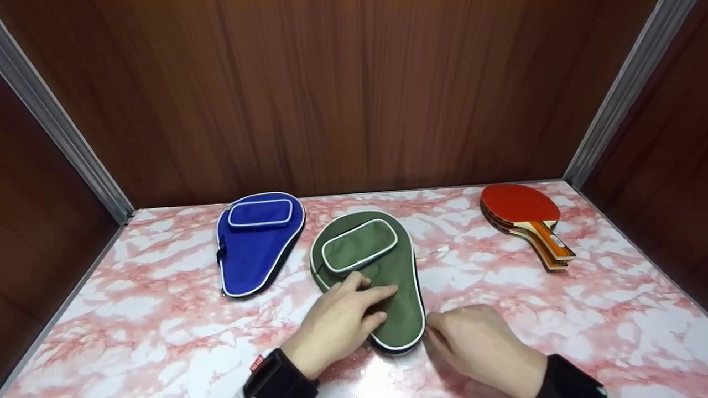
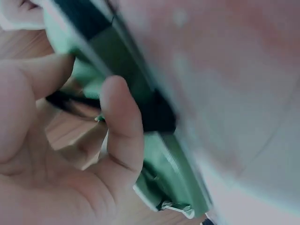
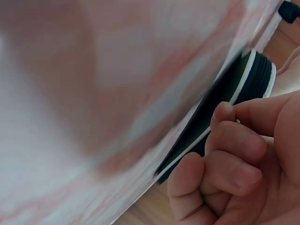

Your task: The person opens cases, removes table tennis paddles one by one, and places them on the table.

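A green padded table tennis bat case (image 1: 401,265) with white piping and a raised front pocket lies flat on the table, its narrow end towards me. On its lower middle rests my left hand (image 1: 340,318), fingers loosely spread over the fabric. My right hand (image 1: 481,342) is at the case's right edge near the narrow end, thumb and fingertips pinching the zipper pull (image 3: 238,121), which is mostly hidden by the fingers. A dark zipper band (image 3: 256,80) runs along the side of the case in the right wrist view.
A blue bat case (image 1: 249,251) of the same shape lies to the left. Two stacked table tennis bats (image 1: 520,204), the upper one red, lie at the back right. Wooden panels (image 1: 354,99) enclose the pink marbled table (image 1: 166,331) behind and at both sides.
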The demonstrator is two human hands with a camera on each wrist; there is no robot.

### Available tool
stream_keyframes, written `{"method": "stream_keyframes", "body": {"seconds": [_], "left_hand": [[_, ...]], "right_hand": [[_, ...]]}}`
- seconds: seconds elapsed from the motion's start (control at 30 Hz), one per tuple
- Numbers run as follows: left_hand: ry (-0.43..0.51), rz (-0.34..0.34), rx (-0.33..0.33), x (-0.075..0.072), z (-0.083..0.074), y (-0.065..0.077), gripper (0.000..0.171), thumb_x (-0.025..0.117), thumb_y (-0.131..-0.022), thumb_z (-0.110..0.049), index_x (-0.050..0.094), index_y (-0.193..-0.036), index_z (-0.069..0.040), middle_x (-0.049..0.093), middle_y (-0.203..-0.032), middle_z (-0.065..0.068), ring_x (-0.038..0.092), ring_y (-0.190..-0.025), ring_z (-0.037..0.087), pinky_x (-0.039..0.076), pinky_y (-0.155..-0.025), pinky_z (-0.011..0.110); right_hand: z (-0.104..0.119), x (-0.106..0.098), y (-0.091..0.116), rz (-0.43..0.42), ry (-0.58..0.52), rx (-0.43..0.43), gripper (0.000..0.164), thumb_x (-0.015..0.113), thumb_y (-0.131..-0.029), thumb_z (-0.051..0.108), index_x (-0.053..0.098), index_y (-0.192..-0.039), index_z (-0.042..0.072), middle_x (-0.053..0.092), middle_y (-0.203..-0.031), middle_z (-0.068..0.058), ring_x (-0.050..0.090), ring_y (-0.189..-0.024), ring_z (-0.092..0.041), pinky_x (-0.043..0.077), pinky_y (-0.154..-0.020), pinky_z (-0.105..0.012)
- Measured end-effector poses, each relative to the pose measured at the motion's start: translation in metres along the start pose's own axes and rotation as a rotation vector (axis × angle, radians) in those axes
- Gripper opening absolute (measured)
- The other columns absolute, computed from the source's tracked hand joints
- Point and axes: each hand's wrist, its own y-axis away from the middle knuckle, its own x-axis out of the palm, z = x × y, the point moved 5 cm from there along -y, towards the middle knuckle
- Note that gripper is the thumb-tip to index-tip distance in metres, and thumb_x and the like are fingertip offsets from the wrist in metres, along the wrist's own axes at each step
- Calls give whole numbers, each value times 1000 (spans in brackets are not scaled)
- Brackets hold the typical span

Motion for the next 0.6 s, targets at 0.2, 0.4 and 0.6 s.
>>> {"method": "stream_keyframes", "body": {"seconds": [0.2,0.4,0.6], "left_hand": [[-172,-4,27,-4,4,-2,50,86,-95,-26,76,-143,-34,69,-143,5,62,-125,32,52,-97,55],[-79,16,54,1,9,-2,51,84,-97,-19,74,-146,-26,60,-157,16,58,-139,38,51,-111,52],[-44,19,33,0,10,1,52,83,-98,-17,73,-148,-27,58,-160,16,62,-125,37,54,-104,48]], "right_hand": [[-11,0,-2,-3,22,44,37,76,-101,21,53,-72,24,45,-57,13,62,-56,-19,46,-53,-44],[-9,1,1,-21,63,74,43,73,-102,24,50,-66,24,42,-53,13,58,-51,-19,44,-52,-43],[3,3,4,16,44,42,41,72,-103,24,53,-66,24,46,-54,12,58,-51,-18,43,-51,-42]]}}
